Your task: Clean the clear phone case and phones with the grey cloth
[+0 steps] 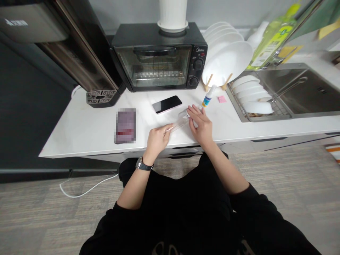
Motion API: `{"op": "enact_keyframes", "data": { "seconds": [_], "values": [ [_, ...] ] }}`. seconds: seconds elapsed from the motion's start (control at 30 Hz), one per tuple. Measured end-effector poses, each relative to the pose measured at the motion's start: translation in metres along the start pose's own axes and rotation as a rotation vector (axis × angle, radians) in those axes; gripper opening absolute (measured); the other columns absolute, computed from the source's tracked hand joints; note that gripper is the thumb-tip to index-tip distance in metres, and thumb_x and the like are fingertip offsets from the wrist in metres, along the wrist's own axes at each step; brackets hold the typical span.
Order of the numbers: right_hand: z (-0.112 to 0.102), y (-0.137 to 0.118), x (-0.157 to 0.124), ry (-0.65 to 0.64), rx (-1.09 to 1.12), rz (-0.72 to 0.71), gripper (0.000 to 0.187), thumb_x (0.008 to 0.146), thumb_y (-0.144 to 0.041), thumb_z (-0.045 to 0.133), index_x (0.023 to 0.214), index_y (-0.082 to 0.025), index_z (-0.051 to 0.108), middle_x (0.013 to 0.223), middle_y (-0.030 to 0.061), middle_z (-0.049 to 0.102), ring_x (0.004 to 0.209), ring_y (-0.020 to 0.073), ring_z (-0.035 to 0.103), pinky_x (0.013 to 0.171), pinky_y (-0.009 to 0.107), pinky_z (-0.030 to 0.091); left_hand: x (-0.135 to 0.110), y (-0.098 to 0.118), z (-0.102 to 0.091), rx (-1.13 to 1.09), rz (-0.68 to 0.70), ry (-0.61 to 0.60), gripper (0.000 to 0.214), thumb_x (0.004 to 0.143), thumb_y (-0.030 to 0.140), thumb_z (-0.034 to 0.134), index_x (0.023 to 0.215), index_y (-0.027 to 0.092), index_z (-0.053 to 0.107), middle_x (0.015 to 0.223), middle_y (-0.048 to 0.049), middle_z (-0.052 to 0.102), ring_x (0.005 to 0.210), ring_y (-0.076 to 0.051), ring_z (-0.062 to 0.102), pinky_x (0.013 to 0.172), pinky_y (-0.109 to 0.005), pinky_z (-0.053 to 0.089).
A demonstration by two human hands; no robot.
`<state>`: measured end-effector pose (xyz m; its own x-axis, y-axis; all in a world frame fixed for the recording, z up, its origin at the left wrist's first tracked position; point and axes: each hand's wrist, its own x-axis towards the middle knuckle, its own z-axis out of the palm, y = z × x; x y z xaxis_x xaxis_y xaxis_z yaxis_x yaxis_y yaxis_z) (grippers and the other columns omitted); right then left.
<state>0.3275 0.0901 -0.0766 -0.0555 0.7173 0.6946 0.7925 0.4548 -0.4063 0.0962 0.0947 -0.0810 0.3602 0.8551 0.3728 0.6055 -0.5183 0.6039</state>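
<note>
My left hand (158, 140) is closed on the near end of a clear, flat, see-through piece (180, 123) that looks like a phone case. Small beads or a chain show by the thumb. My right hand (200, 124) lies over the far end of the case, its fingers stretched out and its thumb apart; what is under the palm is hidden. Just behind the hands, a smartphone (167, 104) with a dark screen rests on the counter. A small spray bottle (209, 95) with a white top and blue-yellow label stands beyond my right fingertips.
On the white counter (87, 138) lies a blurred-out purple item (125, 125) at left. Behind stand a toaster oven (159, 58), a drinks machine (102, 97) and racked white plates (228, 60). A pink note (222, 99) lies near the sink (313, 92), which holds several dishes.
</note>
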Motion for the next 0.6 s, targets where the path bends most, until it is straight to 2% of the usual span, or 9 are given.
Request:
{"op": "enact_keyframes", "data": {
  "seconds": [0.1,0.17,0.23,0.33,0.43,0.53,0.6],
  "values": [
    [0.009,-0.026,-0.008,-0.012,0.067,-0.047,0.042,0.108,-0.02,0.046,0.143,-0.024,0.069,0.147,0.0077,0.073,0.15,0.0262,0.059,0.131,0.063,0.043,0.001,-0.001,0.0,0.011,0.024,0.001,0.031,0.11,0.028,0.053,0.123,0.021,0.081,0.111,-0.0052,0.086,0.083,-0.019,0.08,0.078,-0.027,0.053],
    [0.017,-0.049,-0.014,-0.058,0.117,-0.085,0.042,0.108,-0.02,0.047,0.144,-0.025,0.069,0.147,0.0064,0.073,0.15,0.0253,0.06,0.132,0.062,0.043,0.001,-0.003,0.0,0.082,0.008,-0.014,0.029,0.106,0.024,0.054,0.105,0.017,0.082,0.096,-0.0076,0.085,0.077,-0.021,0.078,0.073,-0.029,0.053],
    [0.024,-0.069,-0.019,-0.124,0.144,-0.115,0.042,0.108,-0.021,0.048,0.145,-0.025,0.069,0.147,0.0052,0.073,0.15,0.0241,0.06,0.134,0.058,0.042,0.002,-0.007,0.001,0.18,-0.011,-0.041,0.022,0.096,0.015,0.059,0.086,0.016,0.078,0.081,-0.0096,0.081,0.072,-0.024,0.076,0.07,-0.031,0.052],
    [0.029,-0.083,-0.022,-0.172,0.154,-0.128,0.043,0.109,-0.02,0.046,0.144,-0.024,0.07,0.147,0.0053,0.073,0.149,0.0227,0.06,0.135,0.055,0.041,0.003,-0.011,0.001,0.244,-0.002,-0.068,0.016,0.084,0.008,0.061,0.079,0.016,0.074,0.079,-0.012,0.08,0.075,-0.027,0.077,0.071,-0.033,0.054],
    [0.024,-0.069,-0.02,-0.151,0.143,-0.12,0.042,0.108,-0.021,0.047,0.143,-0.025,0.07,0.146,0.0051,0.073,0.148,0.023,0.061,0.135,0.056,0.04,0.002,-0.008,0.0,0.189,-0.013,-0.047,0.021,0.092,0.012,0.059,0.079,0.016,0.075,0.079,-0.0107,0.08,0.075,-0.025,0.077,0.073,-0.031,0.054],
    [0.014,-0.038,-0.011,-0.065,0.118,-0.066,0.041,0.107,-0.021,0.048,0.141,-0.024,0.071,0.144,0.0063,0.075,0.147,0.0248,0.062,0.134,0.061,0.039,0.001,-0.002,-0.002,0.04,0.0,-0.031,0.028,0.106,0.023,0.054,0.106,0.019,0.082,0.101,-0.0073,0.086,0.087,-0.022,0.081,0.082,-0.029,0.057],
    [0.008,-0.016,-0.004,0.009,0.087,-0.02,0.039,0.107,-0.021,0.048,0.137,-0.023,0.073,0.142,0.0072,0.077,0.146,0.0263,0.063,0.133,0.063,0.04,0.0,0.0,-0.003,-0.033,0.005,-0.032,0.031,0.108,0.026,0.053,0.123,0.022,0.08,0.118,-0.0047,0.085,0.098,-0.021,0.082,0.089,-0.028,0.057]
  ]
}}
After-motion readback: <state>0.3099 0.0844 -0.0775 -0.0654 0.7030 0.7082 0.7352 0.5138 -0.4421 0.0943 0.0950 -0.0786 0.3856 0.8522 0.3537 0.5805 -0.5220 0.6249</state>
